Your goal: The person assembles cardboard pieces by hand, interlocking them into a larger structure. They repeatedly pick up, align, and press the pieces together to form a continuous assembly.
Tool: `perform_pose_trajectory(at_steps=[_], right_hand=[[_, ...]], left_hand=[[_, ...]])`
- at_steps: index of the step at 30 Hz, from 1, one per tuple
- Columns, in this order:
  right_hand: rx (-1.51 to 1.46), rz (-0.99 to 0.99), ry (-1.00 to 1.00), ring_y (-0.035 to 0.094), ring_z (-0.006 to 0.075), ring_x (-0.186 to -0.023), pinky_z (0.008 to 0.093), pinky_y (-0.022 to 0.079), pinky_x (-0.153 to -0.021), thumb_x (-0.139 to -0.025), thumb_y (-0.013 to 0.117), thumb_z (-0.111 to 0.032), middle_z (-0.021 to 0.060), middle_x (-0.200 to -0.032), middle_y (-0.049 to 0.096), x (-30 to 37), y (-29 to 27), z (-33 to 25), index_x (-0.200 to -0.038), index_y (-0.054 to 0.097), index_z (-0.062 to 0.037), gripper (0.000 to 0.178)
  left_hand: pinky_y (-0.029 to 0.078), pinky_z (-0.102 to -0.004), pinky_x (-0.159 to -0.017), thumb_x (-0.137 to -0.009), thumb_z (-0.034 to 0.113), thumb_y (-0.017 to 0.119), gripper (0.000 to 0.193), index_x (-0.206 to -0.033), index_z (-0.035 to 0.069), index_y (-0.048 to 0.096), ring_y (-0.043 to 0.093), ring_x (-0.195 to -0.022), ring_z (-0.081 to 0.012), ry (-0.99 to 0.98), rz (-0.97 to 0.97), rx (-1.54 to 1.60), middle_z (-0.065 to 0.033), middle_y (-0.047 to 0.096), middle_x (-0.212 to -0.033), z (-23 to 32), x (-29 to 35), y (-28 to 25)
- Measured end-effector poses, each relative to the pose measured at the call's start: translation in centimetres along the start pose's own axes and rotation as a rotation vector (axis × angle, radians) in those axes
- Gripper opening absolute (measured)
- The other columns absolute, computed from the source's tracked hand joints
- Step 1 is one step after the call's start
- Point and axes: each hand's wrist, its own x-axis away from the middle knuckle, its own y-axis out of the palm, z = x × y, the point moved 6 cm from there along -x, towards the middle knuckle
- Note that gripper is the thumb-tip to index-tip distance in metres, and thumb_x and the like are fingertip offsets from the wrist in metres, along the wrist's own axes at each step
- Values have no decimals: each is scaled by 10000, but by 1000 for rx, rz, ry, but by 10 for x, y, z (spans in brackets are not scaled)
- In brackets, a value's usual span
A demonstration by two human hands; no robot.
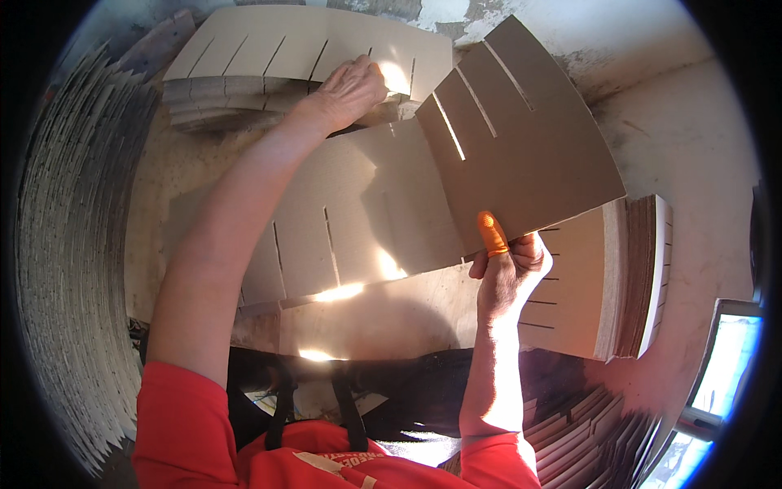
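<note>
In my right hand (513, 273) is a slotted cardboard divider sheet (538, 138), its thumb in an orange finger cot (491, 234) on top and its other fingers beneath the near edge. The sheet tilts up, its slots along the far left side. Left of it, a lighter slotted cardboard sheet (391, 204) lies on the table; whether the two are joined I cannot tell. Reaching to the back, my left hand (352, 85) has its fingers curled at the near edge of a stack of slotted cardboard (269, 45). Its fingertips are partly hidden.
Tall cardboard stacks (73, 244) line the left side. Another slotted stack (619, 281) stands at the right of the wooden table (375, 326), and more cardboard pieces (578, 432) stand at lower right. A worn wall (684, 138) bounds the right side.
</note>
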Motion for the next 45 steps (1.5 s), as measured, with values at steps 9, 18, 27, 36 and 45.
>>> perform_pose_trajectory(at_steps=[9, 18, 27, 36, 45], right_hand=[[7, 3, 19, 445, 25, -434, 186, 319, -400, -892, 683, -2, 5, -622, 594, 0, -2, 2, -892, 651, -10, 33], [4, 5, 30, 440, 22, -441, 186, 318, -408, -894, 684, -11, -1, -625, 595, 1, -2, 3, -898, 660, -10, 25], [17, 9, 25, 436, 24, -441, 186, 318, -418, -894, 692, -24, -4, -620, 592, 0, -3, 3, -883, 662, -15, 33], [46, -12, 26, 447, 25, -452, 184, 323, -427, -899, 685, -28, -6, -612, 585, -1, -1, 4, -870, 660, -15, 40], [117, 65, -69, 443, 31, -431, 198, 327, -384, -879, 743, -113, 8, -615, 577, -3, -12, -9, -878, 641, -1, 151]], left_hand=[[563, -368, -726, -771, 23, 601, 101, -870, 4, 589, 609, -895, -253, -42, -73, 76, -114, 626, -851, -1, -15, -17], [573, -343, -742, -750, 13, 600, 285, -1029, -26, 561, 591, -936, -240, 145, 121, -2, -111, 575, -1005, 14, -26, -71], [575, -348, -662, -709, -4, 606, 201, -904, -54, 610, 599, -921, -247, 152, 42, -46, -141, 574, -954, 31, -9, -77], [572, -319, -638, -708, 15, 607, 200, -887, -74, 624, 585, -892, -239, 251, 75, -28, -158, 600, -1050, 51, 7, -91], [484, -270, -519, -640, 69, 627, 133, -702, -32, 566, 515, -770, -191, 444, 272, -19, -141, 559, -886, 100, 34, -138]])
